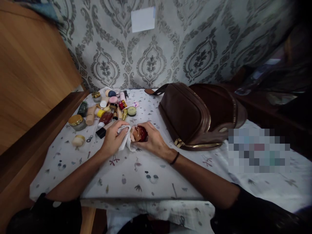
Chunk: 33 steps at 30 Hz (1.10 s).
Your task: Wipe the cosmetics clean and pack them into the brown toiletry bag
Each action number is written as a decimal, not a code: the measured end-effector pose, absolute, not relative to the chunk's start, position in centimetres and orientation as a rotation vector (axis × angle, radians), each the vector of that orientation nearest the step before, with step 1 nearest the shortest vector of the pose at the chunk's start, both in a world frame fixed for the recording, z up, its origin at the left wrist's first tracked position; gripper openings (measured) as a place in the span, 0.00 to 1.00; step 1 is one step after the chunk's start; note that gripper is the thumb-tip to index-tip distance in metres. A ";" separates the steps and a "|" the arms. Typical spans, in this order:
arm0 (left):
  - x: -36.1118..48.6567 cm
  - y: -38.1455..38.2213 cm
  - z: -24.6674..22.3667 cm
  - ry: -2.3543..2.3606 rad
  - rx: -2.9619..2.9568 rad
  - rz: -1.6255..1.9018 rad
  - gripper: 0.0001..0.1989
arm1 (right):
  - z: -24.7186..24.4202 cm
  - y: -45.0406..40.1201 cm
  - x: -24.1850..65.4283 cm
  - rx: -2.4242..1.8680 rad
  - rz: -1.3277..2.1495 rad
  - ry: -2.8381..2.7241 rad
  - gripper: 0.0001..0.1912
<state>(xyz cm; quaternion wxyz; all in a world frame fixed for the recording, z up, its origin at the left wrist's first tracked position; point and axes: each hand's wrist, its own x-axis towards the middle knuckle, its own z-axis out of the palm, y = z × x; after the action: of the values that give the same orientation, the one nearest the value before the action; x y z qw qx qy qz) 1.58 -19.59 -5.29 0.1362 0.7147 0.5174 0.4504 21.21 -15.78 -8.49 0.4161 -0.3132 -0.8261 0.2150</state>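
Note:
A dark red, rounded container [141,133] lies on its side in my right hand [154,139], whose fingers wrap round its far and near sides. My left hand [114,138] pinches a white cloth [126,139] against the left end of the container. Both hands are close together just above the patterned cloth cover of the table. Several small cosmetic jars, tubes and bottles are grouped beyond and to the left of my left hand, among them a gold-lidded jar [77,122], a beige tube [90,115] and a green round jar [132,111].
A brown leather backpack [185,113] lies on the table [146,182] to the right. Behind stands a patterned wall with a white card [143,19]. Wooden furniture [36,55] borders the left side. A pixelated patch covers something at the right.

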 end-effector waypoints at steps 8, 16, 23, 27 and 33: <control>2.9 -20.6 -4.9 1.181 2.422 1.269 0.07 | -8.8 -15.1 21.2 -0.789 0.917 -1.784 0.31; 1.9 -20.1 -5.0 1.454 2.060 1.296 0.10 | -7.9 -15.4 20.9 -0.647 1.582 -1.417 0.29; 2.1 -20.4 -4.9 1.437 1.985 1.297 0.09 | -7.3 -16.0 21.1 -0.662 1.686 -1.495 0.31; 2.1 -20.4 -4.7 1.406 2.122 1.280 0.08 | -7.5 -15.8 21.2 -0.701 1.587 -1.626 0.29; 1.8 -20.1 -5.1 1.341 2.221 1.225 0.11 | -7.8 -15.4 21.4 -0.738 1.529 -1.729 0.30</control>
<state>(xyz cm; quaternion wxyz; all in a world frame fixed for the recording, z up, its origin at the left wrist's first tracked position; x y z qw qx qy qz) 1.80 -20.11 -5.05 0.1358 0.7668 0.4632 0.4231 21.39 -15.38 -7.76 0.3516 -0.2851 -0.6680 0.5906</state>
